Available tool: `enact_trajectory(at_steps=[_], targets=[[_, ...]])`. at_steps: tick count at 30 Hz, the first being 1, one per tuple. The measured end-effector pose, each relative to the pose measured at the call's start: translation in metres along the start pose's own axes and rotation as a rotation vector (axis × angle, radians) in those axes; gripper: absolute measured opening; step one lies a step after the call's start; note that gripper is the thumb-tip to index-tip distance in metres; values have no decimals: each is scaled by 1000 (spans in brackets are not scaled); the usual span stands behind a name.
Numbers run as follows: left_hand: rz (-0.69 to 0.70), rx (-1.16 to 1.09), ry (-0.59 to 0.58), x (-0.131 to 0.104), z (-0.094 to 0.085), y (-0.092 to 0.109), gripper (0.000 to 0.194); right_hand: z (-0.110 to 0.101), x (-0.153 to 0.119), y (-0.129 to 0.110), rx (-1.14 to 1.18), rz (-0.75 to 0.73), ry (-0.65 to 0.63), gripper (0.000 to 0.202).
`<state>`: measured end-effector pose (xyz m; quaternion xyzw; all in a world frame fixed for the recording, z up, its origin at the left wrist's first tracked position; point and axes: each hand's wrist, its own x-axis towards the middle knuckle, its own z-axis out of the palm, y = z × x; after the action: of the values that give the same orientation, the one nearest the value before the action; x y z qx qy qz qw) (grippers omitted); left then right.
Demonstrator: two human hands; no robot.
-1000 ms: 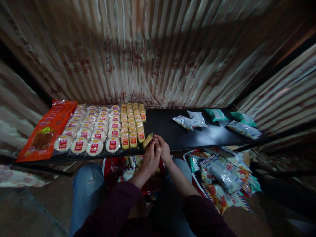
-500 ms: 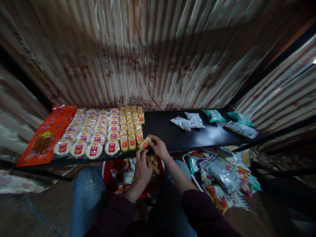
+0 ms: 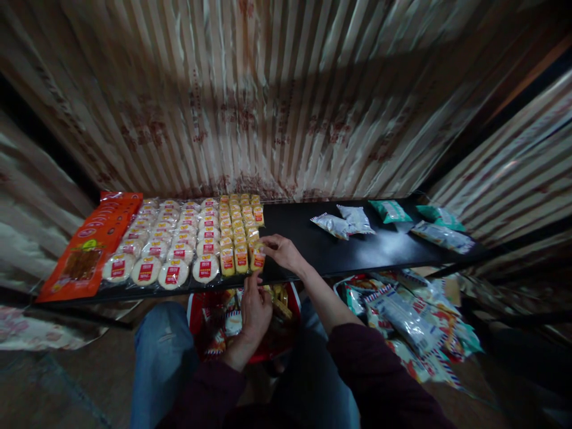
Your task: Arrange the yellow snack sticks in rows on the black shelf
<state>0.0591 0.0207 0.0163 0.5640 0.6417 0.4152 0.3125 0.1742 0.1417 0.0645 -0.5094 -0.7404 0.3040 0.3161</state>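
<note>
A small yellow snack roll in a clear wrapper with a red label stands at the front end of the rightmost row of matching yellow snack rolls. My right hand pinches its upper right side between thumb and fingers. From below, at the shelf's front edge, my left hand has its fingertips closed at the roll's lower end. To the left lie rows of round white rice crackers in clear wrappers with red labels. All of these rest on a narrow black shelf.
An orange bag lies at the shelf's left end. Silver packets and green packets lie toward the right. Below are a red basket of snacks between my knees and a heap of bags. Curtain hangs behind.
The yellow snack roll has moved left and turned from slanted to upright, in line with its row. Both hands moved slightly left with it. The view has shifted a little.
</note>
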Motion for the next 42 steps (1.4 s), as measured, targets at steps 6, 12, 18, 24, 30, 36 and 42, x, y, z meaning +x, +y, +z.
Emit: enact_trajectory(at_steps=[6, 12, 18, 24, 30, 36, 42], targets=[[-24, -8, 16, 2, 6, -2, 55, -2, 12, -19, -172, -47, -29, 26], [-38, -32, 8, 4, 11, -2, 61, 0, 17, -25, -209, -71, -43, 30], [-35, -67, -11, 7, 13, -5, 62, 9, 5, -13, -28, -40, 102, 34], [-13, -111, -7, 7, 15, -7, 61, 32, -20, 6, 137, 86, 235, 39], [-2, -102, 4, 7, 17, -9, 66, 48, -28, 6, 279, 162, 191, 53], [-9, -168, -13, 8, 19, -13, 68, 51, -27, 11, 299, 145, 246, 59], [-5, -153, -6, 9, 19, -11, 62, 59, -24, 13, 480, 281, 279, 72]])
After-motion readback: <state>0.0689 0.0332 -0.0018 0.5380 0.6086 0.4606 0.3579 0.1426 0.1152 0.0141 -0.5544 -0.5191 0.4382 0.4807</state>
